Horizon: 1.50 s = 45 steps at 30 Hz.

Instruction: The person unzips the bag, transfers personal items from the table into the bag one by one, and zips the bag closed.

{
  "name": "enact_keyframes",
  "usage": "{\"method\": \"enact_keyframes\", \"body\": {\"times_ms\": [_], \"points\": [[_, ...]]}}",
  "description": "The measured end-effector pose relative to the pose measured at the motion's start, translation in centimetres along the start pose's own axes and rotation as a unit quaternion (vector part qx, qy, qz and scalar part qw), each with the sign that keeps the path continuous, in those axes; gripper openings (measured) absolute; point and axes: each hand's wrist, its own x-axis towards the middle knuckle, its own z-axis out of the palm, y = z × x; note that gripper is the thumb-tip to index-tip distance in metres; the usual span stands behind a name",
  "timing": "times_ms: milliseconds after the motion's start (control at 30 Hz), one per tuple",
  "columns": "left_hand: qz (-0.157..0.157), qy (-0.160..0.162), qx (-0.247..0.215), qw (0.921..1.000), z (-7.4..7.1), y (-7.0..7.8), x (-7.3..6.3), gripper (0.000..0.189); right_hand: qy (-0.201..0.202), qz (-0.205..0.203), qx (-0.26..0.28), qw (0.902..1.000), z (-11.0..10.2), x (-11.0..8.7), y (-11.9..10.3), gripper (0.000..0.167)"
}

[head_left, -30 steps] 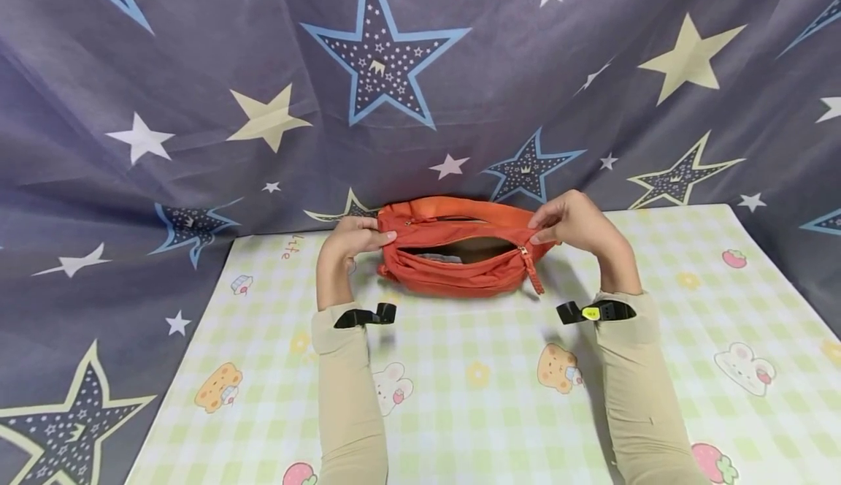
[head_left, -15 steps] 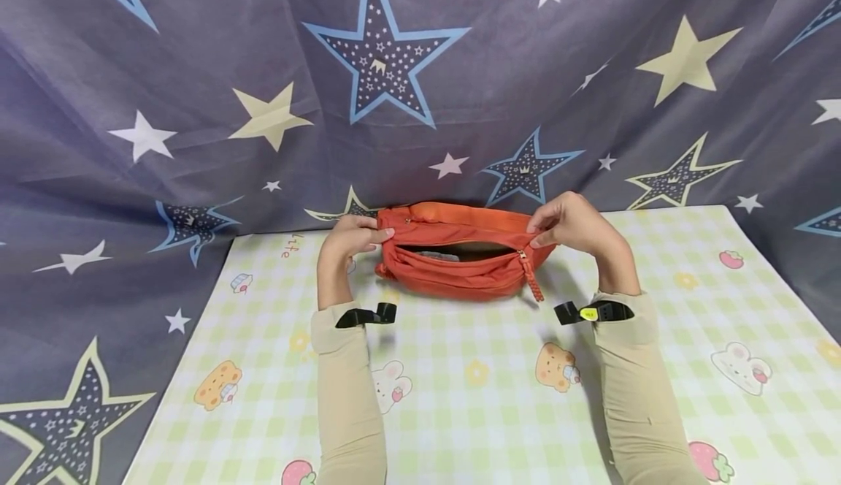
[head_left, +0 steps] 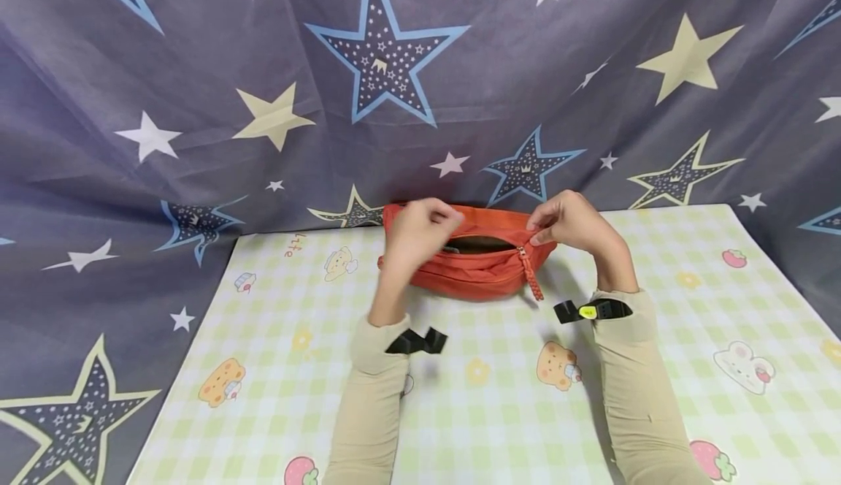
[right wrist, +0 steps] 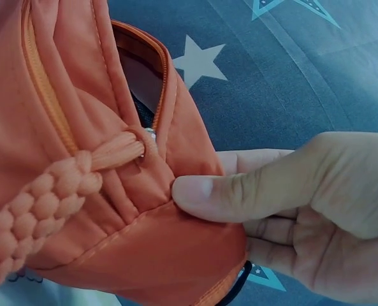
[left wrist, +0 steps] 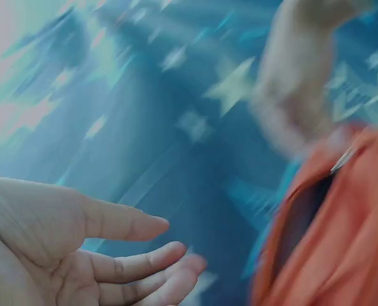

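Observation:
An orange-red waist bag (head_left: 466, 280) stands at the back of the table with its zipped mouth gaping. My right hand (head_left: 578, 226) pinches the bag's right end, the thumb on the near side, as the right wrist view shows. Close by hangs a braided zipper pull (right wrist: 55, 201). My left hand (head_left: 420, 233) is in the air over the left part of the bag and hides some of it. In the left wrist view its fingers (left wrist: 141, 261) are loosely extended with nothing between them. What lies inside the bag is mostly hidden.
The table wears a green-and-white checked cloth (head_left: 486, 426) printed with cartoon animals and strawberries. Directly behind the bag hangs a dark curtain (head_left: 407, 156) with stars. Black camera straps (head_left: 611, 310) sit on both sleeves.
My left hand has let go of the bag's left end and moved right, over the bag. The right hand keeps its grip in nearly the same place.

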Motion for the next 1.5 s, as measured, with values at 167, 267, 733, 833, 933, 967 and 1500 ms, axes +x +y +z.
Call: {"method": "enact_keyframes", "body": {"times_ms": [167,267,733,833,933,967,1500], "points": [[0.021,-0.075,0.076,0.9941,5.3,2.5,-0.7,0.022,-0.003,-0.002,0.001,1.0000,0.2,0.1,0.0,0.012],[0.010,-0.084,0.107,0.9906,7.4,2.9,-0.9,0.037,-0.005,-0.002,-0.004,1.0000,0.3,0.1,-0.1,0.012],[-0.003,0.017,0.168,0.9856,11.7,2.2,-0.8,0.056,0.004,-0.035,-0.054,0.9979,0.7,0.4,-0.9,0.017],[0.008,0.054,0.224,0.9730,12.8,2.2,-0.9,0.054,0.006,-0.038,-0.064,0.9972,0.7,0.3,-1.2,0.018],[0.024,0.087,0.283,0.9549,13.9,2.4,-1.2,0.050,0.010,-0.039,-0.070,0.9968,0.7,0.2,-1.3,0.019],[0.028,0.099,0.301,0.9481,14.3,2.4,-1.4,0.047,0.011,-0.040,-0.070,0.9967,0.7,0.2,-1.3,0.019],[0.039,0.158,0.408,0.8983,15.2,3.1,-2.1,0.025,0.026,-0.031,-0.052,0.9978,0.4,0.2,-0.5,0.012]]}}
